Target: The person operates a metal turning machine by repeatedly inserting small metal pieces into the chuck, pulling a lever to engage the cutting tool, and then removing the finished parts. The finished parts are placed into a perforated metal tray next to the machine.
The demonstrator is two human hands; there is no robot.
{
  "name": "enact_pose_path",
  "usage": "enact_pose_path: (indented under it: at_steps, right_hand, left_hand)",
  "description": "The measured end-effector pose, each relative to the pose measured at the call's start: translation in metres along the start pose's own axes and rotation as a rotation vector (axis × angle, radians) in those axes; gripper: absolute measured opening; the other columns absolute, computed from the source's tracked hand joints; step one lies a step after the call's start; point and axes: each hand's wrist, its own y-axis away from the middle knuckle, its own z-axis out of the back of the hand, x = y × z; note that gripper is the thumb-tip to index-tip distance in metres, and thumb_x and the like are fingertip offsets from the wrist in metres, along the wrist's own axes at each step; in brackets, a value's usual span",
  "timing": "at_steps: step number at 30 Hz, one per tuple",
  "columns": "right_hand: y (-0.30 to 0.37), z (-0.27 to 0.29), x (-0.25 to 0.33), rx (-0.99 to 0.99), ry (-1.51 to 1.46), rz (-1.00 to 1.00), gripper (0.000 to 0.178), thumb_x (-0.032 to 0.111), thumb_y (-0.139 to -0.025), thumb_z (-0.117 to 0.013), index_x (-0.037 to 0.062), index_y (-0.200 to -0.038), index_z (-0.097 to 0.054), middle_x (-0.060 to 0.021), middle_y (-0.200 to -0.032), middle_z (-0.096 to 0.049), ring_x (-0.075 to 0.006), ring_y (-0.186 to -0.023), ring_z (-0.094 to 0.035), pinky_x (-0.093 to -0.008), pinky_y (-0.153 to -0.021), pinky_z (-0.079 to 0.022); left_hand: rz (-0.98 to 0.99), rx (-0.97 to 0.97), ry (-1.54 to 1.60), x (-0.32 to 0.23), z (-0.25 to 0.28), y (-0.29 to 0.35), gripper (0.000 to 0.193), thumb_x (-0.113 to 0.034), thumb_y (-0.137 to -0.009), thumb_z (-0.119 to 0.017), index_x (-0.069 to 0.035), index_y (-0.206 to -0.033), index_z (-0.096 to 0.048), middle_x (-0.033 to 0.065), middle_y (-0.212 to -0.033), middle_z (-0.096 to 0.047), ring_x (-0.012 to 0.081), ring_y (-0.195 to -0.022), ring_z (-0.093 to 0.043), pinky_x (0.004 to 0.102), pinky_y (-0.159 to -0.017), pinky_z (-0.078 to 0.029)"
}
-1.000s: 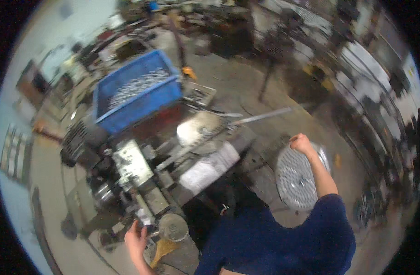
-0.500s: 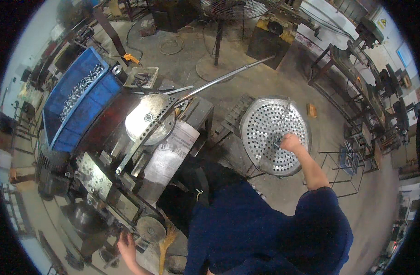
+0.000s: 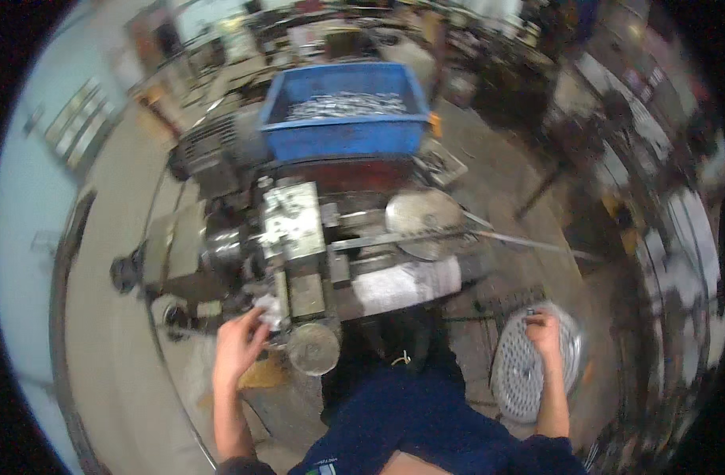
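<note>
My left hand (image 3: 237, 347) is beside the front of a lathe-like machine (image 3: 305, 294), thumb and fingers apart. A whitish patch (image 3: 269, 312), too blurred to name, lies just past its fingertips. A round metal handwheel (image 3: 313, 349) sits to the right of this hand. My right hand (image 3: 544, 334) is closed, with a small dark metal part (image 3: 530, 313) at its fingertips. It is over a round metal plate full of holes (image 3: 521, 384), off to my right. Motion blur hides finer detail of both hands.
Behind the machine stands a blue bin (image 3: 345, 141) with many small shiny metal pieces (image 3: 351, 105). A metal disc (image 3: 424, 220), a long bar (image 3: 402, 236) and a printed sheet (image 3: 406, 285) lie on the machine's right side. A motor (image 3: 212, 154) is at the back left.
My view has swung left toward the machine. The right hand has come up off the perforated plate with a small metal part. The left hand stays near the machine's front.
</note>
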Motion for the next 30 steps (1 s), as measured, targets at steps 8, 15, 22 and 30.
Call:
enact_pose_path:
  at_steps: [8, 15, 22, 30]
  right_hand:
    - [-0.064, -0.098, 0.329, 0.508, -0.408, 1.043, 0.038, 0.014, -0.057, -0.064, 0.0033, -0.093, -0.062, -0.02, -0.11, -0.051, -0.0346, -0.096, -0.054, -0.0383, -0.08, -0.046]
    - [-0.055, -0.117, 0.385, 0.56, -0.375, 1.161, 0.034, 0.013, -0.055, -0.061, 0.0019, -0.086, -0.063, -0.0182, -0.104, -0.052, -0.0317, -0.088, -0.055, -0.0383, -0.075, -0.047]
    - [-0.077, -0.126, 0.41, 0.59, -0.234, 1.388, 0.031, 0.016, -0.054, -0.063, 0.0048, -0.083, -0.063, -0.013, -0.097, -0.055, -0.0282, -0.079, -0.053, -0.0367, -0.068, -0.046]
    - [-0.117, -0.169, 0.481, 0.562, 0.008, 1.46, 0.023, 0.017, -0.053, -0.062, 0.009, -0.075, -0.065, -0.0066, -0.087, -0.057, -0.0269, -0.081, -0.052, -0.0374, -0.065, -0.047]
  left_hand:
    - [-0.141, 0.074, 0.276, -0.074, -0.036, -0.02, 0.039, -0.043, -0.083, -0.053, -0.007, -0.088, -0.065, 0.0141, -0.066, -0.061, 0.0295, -0.061, -0.06, 0.0379, -0.055, -0.045]
    - [-0.051, -0.013, 0.662, -0.053, -0.039, -0.008, 0.033, -0.032, -0.083, -0.057, 0.0, -0.078, -0.064, 0.0091, -0.059, -0.059, 0.0164, -0.055, -0.056, 0.0304, -0.052, -0.043]
    - [0.044, 0.056, 0.678, -0.037, -0.026, -0.012, 0.032, -0.032, -0.081, -0.06, 0.0, -0.076, -0.062, 0.0064, -0.058, -0.059, 0.013, -0.055, -0.056, 0.0283, -0.052, -0.043]
    - [0.116, -0.108, 0.483, 0.018, 0.053, 0.022, 0.047, -0.025, -0.079, -0.064, -0.003, -0.117, -0.048, 0.0094, -0.071, -0.062, 0.0151, -0.061, -0.057, 0.0302, -0.056, -0.045]
